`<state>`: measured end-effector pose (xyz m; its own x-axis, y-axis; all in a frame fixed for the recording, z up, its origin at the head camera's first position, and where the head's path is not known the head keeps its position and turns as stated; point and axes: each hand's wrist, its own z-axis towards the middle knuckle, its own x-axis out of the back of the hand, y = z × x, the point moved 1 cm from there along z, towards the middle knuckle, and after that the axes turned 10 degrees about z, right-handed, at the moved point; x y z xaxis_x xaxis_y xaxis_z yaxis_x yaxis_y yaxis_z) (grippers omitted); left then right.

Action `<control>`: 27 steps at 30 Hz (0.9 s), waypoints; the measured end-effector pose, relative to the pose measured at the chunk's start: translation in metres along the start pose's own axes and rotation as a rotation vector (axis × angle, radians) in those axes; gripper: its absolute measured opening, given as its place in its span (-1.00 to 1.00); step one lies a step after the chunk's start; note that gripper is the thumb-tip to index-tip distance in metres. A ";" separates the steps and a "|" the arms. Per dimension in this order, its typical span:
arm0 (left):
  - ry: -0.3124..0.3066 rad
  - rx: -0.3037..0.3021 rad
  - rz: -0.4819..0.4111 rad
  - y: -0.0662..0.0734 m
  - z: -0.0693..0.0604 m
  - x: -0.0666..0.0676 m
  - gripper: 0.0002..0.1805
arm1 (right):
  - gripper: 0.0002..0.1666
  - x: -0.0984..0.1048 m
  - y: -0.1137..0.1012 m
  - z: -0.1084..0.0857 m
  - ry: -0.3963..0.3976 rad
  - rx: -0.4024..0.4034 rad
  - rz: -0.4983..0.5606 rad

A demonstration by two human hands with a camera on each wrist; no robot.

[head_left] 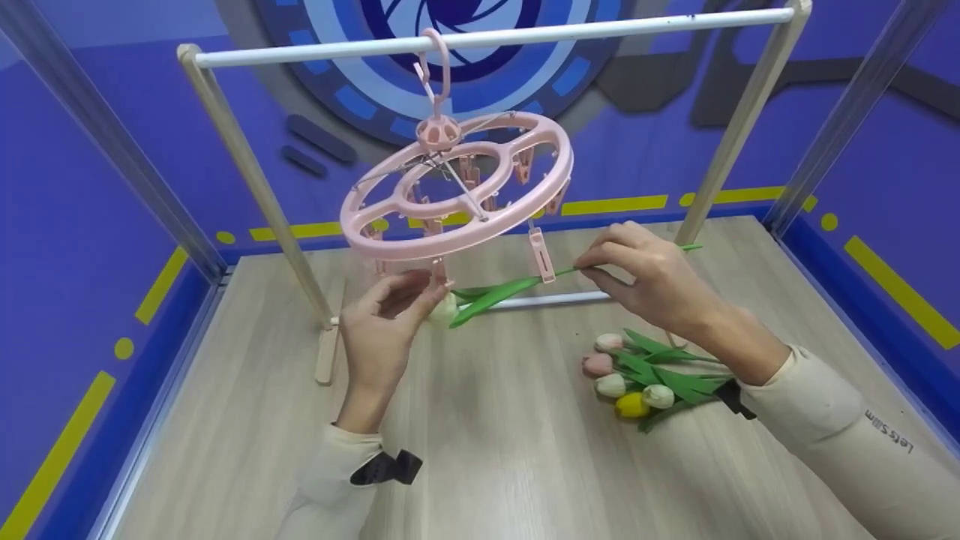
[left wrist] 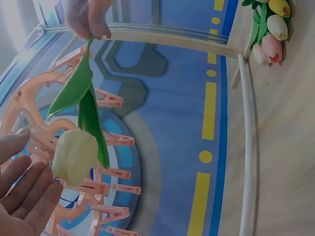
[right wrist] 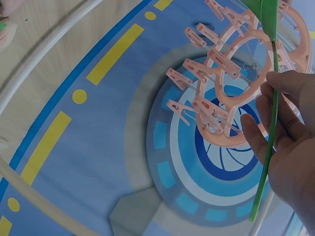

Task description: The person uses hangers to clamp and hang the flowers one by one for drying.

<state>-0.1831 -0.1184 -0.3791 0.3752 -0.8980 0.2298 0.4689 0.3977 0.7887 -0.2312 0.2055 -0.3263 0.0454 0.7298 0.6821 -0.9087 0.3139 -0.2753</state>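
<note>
My right hand [head_left: 652, 274] pinches the green stem of a white tulip [left wrist: 75, 157], held roughly level under a pink round clip hanger [head_left: 450, 241]. In the right wrist view the stem [right wrist: 272, 128] crosses in front of the fingers, its cut end pointing down. My left hand [head_left: 379, 319] is beside the bloom, close to a hanging clip. Its fingers [left wrist: 32, 189] look fairly straight in the left wrist view, with the thumb apart. Another pink clip [head_left: 541, 255] dangles by the stem; whether it touches is unclear.
A white rail [head_left: 600, 30] on wooden posts carries the hanger's hook. Several tulips, among them a yellow tulip [head_left: 632, 406] and a pink tulip [head_left: 598, 365], lie on the wooden table [head_left: 495, 450] at the right. Blue panels [head_left: 82, 225] surround the table.
</note>
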 end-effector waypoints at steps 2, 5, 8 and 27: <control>-0.017 -0.016 -0.002 -0.002 0.000 -0.002 -0.68 | -0.68 0.000 0.000 0.000 0.001 0.001 0.001; -0.036 -0.032 -0.013 -0.003 0.001 -0.003 -0.68 | -0.68 0.000 -0.001 0.000 0.001 0.000 0.005; -0.036 -0.049 -0.009 -0.004 0.002 -0.006 -0.70 | -0.67 0.000 -0.001 0.000 0.008 0.005 0.014; 0.061 -0.047 -0.142 0.009 0.001 -0.002 -0.67 | -0.66 0.007 -0.002 -0.003 0.039 -0.018 -0.026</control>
<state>-0.1801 -0.1137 -0.3725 0.3502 -0.9331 0.0816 0.5567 0.2774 0.7830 -0.2275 0.2114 -0.3232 0.0854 0.7439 0.6628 -0.8992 0.3441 -0.2704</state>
